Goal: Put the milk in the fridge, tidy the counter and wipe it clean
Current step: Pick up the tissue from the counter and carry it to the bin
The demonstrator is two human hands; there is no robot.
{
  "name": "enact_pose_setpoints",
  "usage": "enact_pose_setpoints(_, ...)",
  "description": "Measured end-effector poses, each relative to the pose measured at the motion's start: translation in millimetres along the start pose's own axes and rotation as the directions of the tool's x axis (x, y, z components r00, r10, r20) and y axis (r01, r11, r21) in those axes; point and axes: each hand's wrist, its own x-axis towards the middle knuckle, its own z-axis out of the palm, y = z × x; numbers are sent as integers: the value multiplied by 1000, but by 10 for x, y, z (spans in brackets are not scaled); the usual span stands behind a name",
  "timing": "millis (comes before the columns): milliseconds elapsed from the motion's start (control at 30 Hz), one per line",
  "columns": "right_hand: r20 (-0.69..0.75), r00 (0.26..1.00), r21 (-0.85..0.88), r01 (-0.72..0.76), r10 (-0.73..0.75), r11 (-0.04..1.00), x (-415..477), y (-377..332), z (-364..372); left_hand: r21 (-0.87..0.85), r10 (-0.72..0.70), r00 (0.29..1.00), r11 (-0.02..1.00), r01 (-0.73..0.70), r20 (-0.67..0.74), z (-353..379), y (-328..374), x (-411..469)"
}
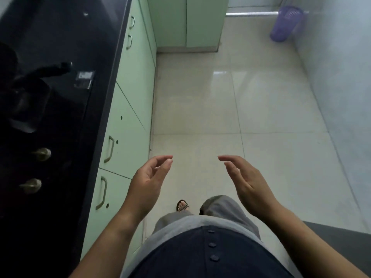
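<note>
My left hand (149, 177) and my right hand (244, 178) hang in front of me over the tiled floor, palms facing each other, fingers relaxed, holding nothing. A glossy black counter (66, 43) runs along the left side, to the left of my left hand. On it I make out a dark stove with two metal knobs (41, 154) and a dark pan handle (50, 70). No milk, fridge or cloth is in view.
Pale green cabinet doors with handles (128, 125) run under the counter, and more green cabinets (186, 23) close off the far end. A purple plastic basket (286, 24) stands at the far right by the wall. A dark surface edge (337, 235) sits at my right.
</note>
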Motion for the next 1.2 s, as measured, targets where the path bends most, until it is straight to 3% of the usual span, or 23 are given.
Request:
enact_pose_setpoints(233,24,999,36,-40,39,999,1219,39,-255,45,-55,998,997,57,-39,16,309,1166)
enact_pose_setpoints(567,151,978,-78,161,-148,984,3790,-399,-1042,-2,-7,991,1000,7,-136,242,1490,3244)
enact_pose_setpoints(733,246,955,-95,191,-163,977,4653,-492,-1108,-61,-67,972,997,55,-224,132,1702,3844)
enact_pose_setpoints(933,361,920,-126,210,-153,969,5755,-763,-845,-173,-150,929,980,96,-339,-270,1741,4636)
enact_pose_setpoints(1200,397,853,-93,404,-338,910,7486,-1783,-202,-171,-85,892,985,9,-443,-1473,2193,6040)
